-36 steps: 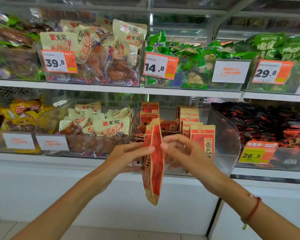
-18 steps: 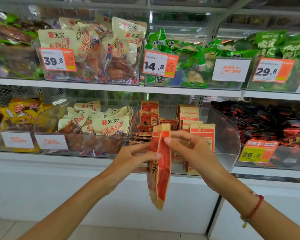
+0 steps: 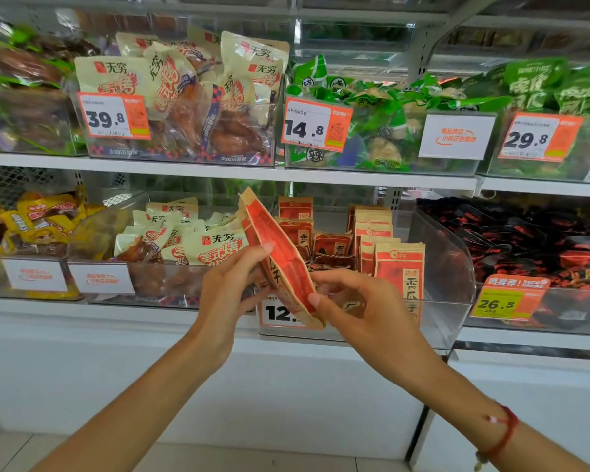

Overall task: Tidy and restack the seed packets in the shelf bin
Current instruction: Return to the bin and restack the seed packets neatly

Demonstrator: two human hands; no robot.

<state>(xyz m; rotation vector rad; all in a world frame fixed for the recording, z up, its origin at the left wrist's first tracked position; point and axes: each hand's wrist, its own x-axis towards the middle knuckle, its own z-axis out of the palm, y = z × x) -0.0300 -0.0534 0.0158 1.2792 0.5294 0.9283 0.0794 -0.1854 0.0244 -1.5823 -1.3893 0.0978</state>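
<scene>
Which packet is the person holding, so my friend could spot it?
Find the clear bin on the lower shelf with upright seed packets. In front of it, the left hand and right hand hold one red-and-tan packet. Only this one is tilted, outside the bin.

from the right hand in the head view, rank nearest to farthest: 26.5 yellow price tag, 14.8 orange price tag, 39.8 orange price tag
From the right hand:
1. 26.5 yellow price tag, to its right on the lower shelf.
2. 14.8 orange price tag, above it on the upper shelf.
3. 39.8 orange price tag, upper left.

The seed packet looks like matt kraft paper (red panel slightly shiny), the shelf bin clear glossy plastic.
</scene>
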